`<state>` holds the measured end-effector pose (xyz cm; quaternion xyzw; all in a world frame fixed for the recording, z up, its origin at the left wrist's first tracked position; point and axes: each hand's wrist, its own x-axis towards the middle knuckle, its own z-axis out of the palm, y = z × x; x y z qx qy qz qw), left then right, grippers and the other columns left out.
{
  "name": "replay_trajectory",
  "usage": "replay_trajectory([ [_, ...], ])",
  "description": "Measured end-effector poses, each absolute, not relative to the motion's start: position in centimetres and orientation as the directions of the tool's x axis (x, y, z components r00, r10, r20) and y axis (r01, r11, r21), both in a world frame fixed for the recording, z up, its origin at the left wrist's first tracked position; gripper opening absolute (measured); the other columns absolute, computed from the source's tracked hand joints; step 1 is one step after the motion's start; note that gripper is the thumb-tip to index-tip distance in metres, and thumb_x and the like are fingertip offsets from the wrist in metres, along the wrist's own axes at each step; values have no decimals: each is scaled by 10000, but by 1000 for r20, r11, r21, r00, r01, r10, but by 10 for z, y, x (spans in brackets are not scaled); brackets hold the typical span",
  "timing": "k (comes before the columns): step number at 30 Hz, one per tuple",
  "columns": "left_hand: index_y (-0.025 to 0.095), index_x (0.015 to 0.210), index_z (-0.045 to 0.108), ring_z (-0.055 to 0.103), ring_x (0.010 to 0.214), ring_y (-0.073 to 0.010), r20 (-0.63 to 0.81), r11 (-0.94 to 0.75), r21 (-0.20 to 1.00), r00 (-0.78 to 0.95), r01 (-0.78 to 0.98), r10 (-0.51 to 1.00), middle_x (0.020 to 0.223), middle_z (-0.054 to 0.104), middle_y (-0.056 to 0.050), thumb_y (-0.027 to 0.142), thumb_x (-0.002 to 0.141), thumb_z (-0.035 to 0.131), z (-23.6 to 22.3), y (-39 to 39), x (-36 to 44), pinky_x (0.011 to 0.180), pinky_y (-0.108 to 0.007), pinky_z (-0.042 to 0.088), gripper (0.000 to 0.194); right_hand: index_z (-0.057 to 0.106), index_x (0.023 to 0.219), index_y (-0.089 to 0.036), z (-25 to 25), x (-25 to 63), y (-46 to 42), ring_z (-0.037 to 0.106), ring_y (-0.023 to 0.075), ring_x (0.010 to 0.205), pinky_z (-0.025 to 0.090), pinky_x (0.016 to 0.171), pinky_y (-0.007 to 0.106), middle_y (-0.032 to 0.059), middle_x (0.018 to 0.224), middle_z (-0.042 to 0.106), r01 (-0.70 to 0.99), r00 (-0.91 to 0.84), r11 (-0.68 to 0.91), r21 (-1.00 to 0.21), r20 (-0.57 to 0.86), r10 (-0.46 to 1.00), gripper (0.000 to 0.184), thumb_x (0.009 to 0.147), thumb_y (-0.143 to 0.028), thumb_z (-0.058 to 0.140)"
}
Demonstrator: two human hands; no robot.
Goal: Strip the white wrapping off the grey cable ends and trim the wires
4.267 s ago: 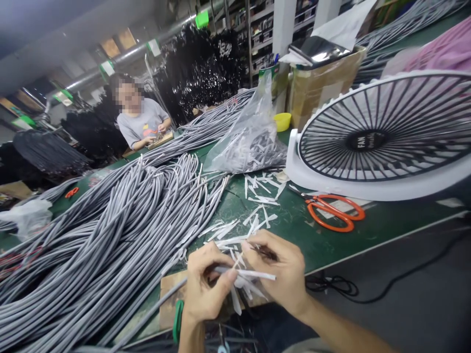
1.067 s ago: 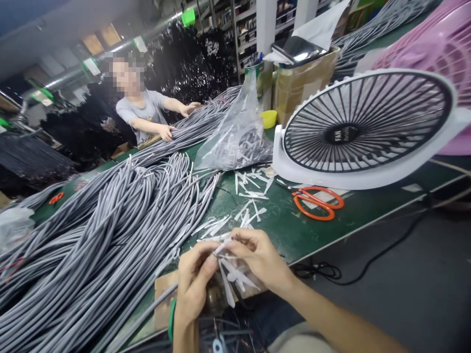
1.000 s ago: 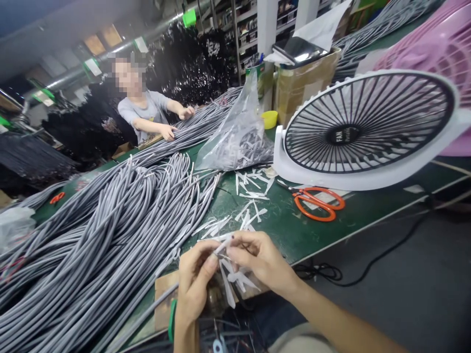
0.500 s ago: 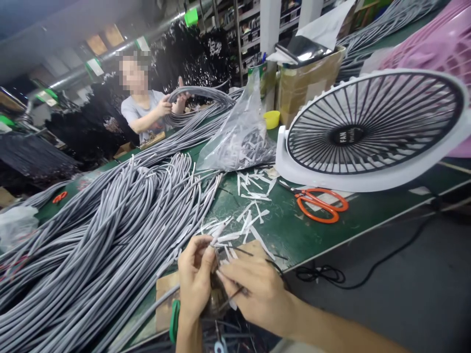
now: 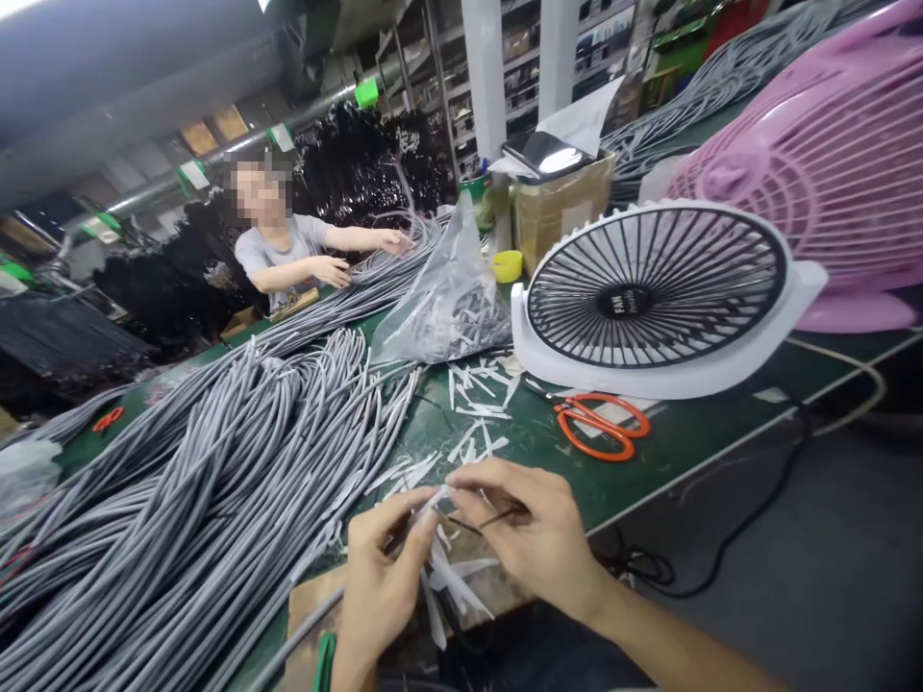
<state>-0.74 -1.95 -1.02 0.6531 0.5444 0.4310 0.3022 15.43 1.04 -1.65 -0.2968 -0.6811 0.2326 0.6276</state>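
Observation:
A grey cable (image 5: 311, 627) runs up from the lower left into my left hand (image 5: 386, 557), which is closed on it. Thumb and forefinger hold its whitish end up. My right hand (image 5: 537, 524) pinches that same pale tip, so the fingertips of both hands nearly meet. Thin dark sticks (image 5: 472, 525) poke out from the right fingers; whether they are tweezers or wires I cannot make out. Under the hands lie white strips (image 5: 458, 581) on a brown board (image 5: 307, 601).
Bundles of grey cable (image 5: 194, 461) cover the left of the green table (image 5: 534, 490). Orange-handled scissors (image 5: 604, 425), a white fan (image 5: 656, 298), a pink fan (image 5: 814, 183) and a clear bag of strips (image 5: 454, 308) stand or lie beyond. A co-worker (image 5: 288, 250) handles cables opposite.
My right hand has risen to the cable's tip beside my left fingers. Across the table, the co-worker has lowered the cable coil and spread both arms. The view has shifted slightly.

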Motion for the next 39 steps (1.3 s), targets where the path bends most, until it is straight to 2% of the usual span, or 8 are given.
replay_trajectory([
  [4,184,791,753,646,678,-149,372,-352,832,39,429,927,718,713,-44,227,815,633,1,-13,1,626,-208,501,129,632,768,-178,-17,157,10,565,81,494,433,480,162,-14,633,640,-2,-69,620,-785,618,783,68,828,-179,599],
  [9,225,807,759,605,610,-112,493,-470,769,65,432,867,671,668,-6,142,774,662,1,-13,-3,556,-176,472,131,562,694,-157,-12,159,22,478,75,473,370,421,167,-23,583,526,-271,-354,219,-937,309,883,292,786,-424,637],
  [12,244,840,757,589,585,-104,521,-501,767,68,400,851,646,634,11,141,769,661,-3,-15,-7,536,-173,469,158,542,711,-157,-13,152,29,469,81,517,383,460,177,-25,610,493,-341,-428,109,-934,257,866,355,784,-496,618],
  [21,193,829,725,565,560,-91,563,-472,629,56,618,825,641,618,7,110,800,613,-1,-18,3,508,-157,437,143,421,584,-181,-26,148,19,358,79,476,283,442,198,-46,526,370,-117,-291,377,-919,395,871,330,877,-326,467],
  [25,170,784,701,539,535,-103,518,-471,519,176,713,837,596,538,1,99,837,519,-2,-18,4,474,-183,394,203,363,547,-186,-25,151,19,345,77,474,252,454,213,-50,509,347,-35,-277,517,-855,506,817,342,866,-261,463],
  [29,160,763,678,518,508,-103,580,-555,453,243,698,778,578,527,3,82,820,518,-6,-21,-1,466,-192,387,187,357,549,-187,-21,143,31,304,72,471,243,447,209,-60,509,320,-127,-375,428,-895,443,814,379,885,-333,456],
  [34,164,870,690,564,547,-100,659,-537,464,130,705,741,633,603,1,77,805,562,-9,-24,-5,526,-181,458,168,244,549,-205,-21,132,35,253,73,489,227,447,212,-67,525,233,-166,-406,309,-936,350,844,444,904,-413,412],
  [39,165,849,694,565,520,-99,683,-466,438,52,769,728,625,604,-3,117,830,565,-7,-23,-3,496,-184,460,139,229,557,-210,-28,131,19,247,70,469,216,433,216,-68,520,224,-182,-398,301,-936,350,848,406,910,-349,371],
])
